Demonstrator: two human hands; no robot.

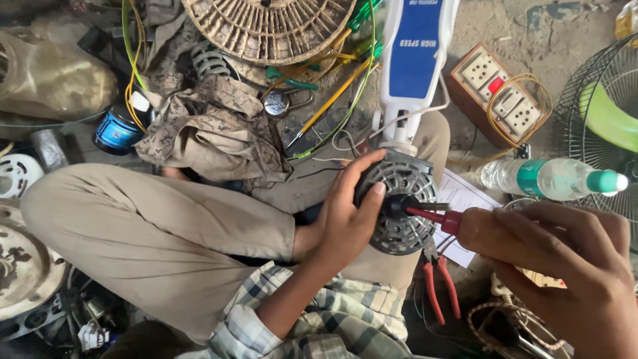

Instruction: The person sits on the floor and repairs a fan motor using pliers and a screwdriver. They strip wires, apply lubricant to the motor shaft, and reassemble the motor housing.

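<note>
On my lap, seen from the head camera, sat the fan motor, a round grey housing of ribbed, slotted metal, propped against my knee so its shaft end faced up toward me. My left hand wrapped its rim, thumb across the vents, its grip clenched on the housing to stop it turning. My right hand had its grip closed around the red handle of a screwdriver, the dark blade laid nearly flat and its tip touching the motor's black centre hub.

Red-handled pliers lay just below the motor, within easy reach. Beyond it the white and blue fan stand rose from the motor's far side. A brown switchboard with white sockets rested on the dusty floor near a clear plastic bottle. A crumpled patterned rag lay by my knee, under a woven wicker disc.
</note>
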